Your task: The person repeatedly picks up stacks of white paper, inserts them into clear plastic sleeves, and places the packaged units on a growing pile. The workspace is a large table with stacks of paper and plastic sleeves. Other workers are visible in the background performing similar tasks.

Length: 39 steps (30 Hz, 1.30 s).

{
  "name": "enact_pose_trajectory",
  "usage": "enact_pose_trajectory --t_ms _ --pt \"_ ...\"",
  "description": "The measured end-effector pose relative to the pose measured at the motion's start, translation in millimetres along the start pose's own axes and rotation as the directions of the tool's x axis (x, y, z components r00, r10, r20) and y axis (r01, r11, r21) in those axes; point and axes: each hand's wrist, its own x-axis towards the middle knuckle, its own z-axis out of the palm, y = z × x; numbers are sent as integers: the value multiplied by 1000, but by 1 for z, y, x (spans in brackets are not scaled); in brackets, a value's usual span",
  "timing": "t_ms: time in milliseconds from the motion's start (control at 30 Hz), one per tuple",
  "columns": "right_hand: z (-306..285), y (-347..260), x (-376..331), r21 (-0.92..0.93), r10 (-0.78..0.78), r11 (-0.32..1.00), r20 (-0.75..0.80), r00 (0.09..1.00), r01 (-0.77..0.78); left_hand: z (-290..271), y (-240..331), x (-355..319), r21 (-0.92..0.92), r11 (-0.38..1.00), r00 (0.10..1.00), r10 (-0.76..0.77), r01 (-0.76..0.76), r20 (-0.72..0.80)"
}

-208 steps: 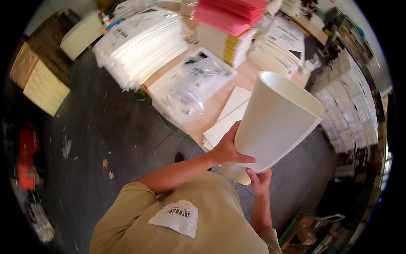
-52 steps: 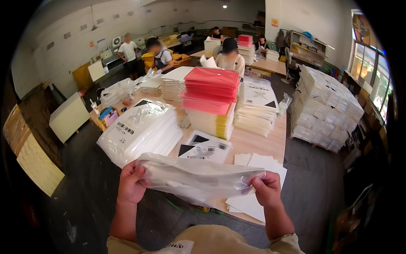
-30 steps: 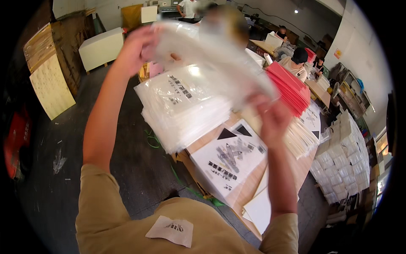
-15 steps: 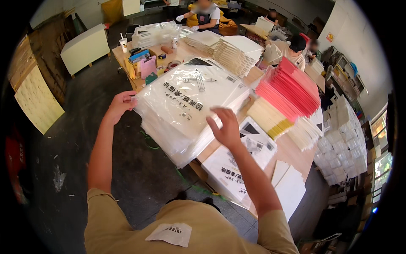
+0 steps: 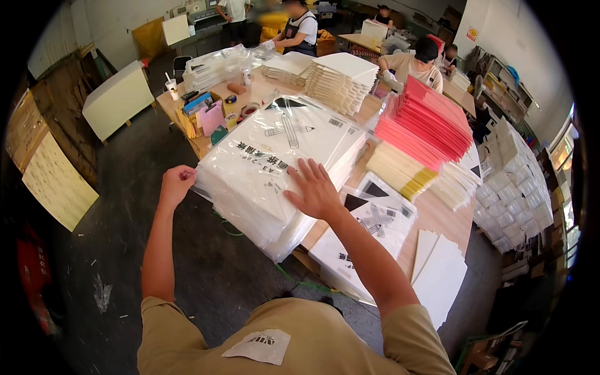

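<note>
- Along the near edge of the surface [image 5: 437,219], a tall stack of clear plastic bags [image 5: 275,169] filled with white sheets sits in front of me, its near corner hanging a little over the edge.
- My right hand [image 5: 315,190] lies flat on top of the stack, fingers spread wide, palm down, gripping nothing.
- My left hand [image 5: 177,182] is at the stack's left corner, fingers curled in against the plastic edge; I cannot tell whether it pinches the top bag or only touches it.
- Just beside the stack, to its right and lower, lies a flat white pack with black triangles [image 5: 365,234], partly tucked under the stack.
- Further right, near the corner of the surface, plain white boards [image 5: 440,278] lie flat.
- Behind the pack, a fanned pile of pink and red sheets [image 5: 428,122] rests on yellowish sheets [image 5: 400,172], with a fanned white pile [image 5: 459,184] next to them.
- At the far side of the stack stand piles of white sheets [image 5: 340,78], and to the left a clutter of small things: a cup with a straw [image 5: 171,87], rolls of tape [image 5: 249,110] and pink and blue boxes [image 5: 206,112].
- Other people [image 5: 412,62] sit or stand at the surfaces further back.
- On the floor to my left lean cardboard panels [image 5: 59,184], near a cream cabinet [image 5: 117,100].
</note>
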Motion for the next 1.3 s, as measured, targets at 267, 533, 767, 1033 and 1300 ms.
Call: enact_pose_trajectory --t_ms 267,533,767,1033,1300 --pt "8 0 -2 17 15 1000 -46 999 -14 -27 -28 -13 -240 968 919 -158 72 -361" --pt "12 1 -7 9 12 1000 -120 993 -11 29 10 51 146 979 989 133 -140 63" --pt "22 -14 -17 40 99 995 -250 963 -92 111 31 104 473 875 947 -63 -100 316" --pt "80 -18 -8 721 689 613 -286 667 -324 133 30 118 377 916 967 40 -136 250" --pt "89 -41 -2 808 746 448 -101 658 -383 123 -40 154 260 958 925 11 -118 379"
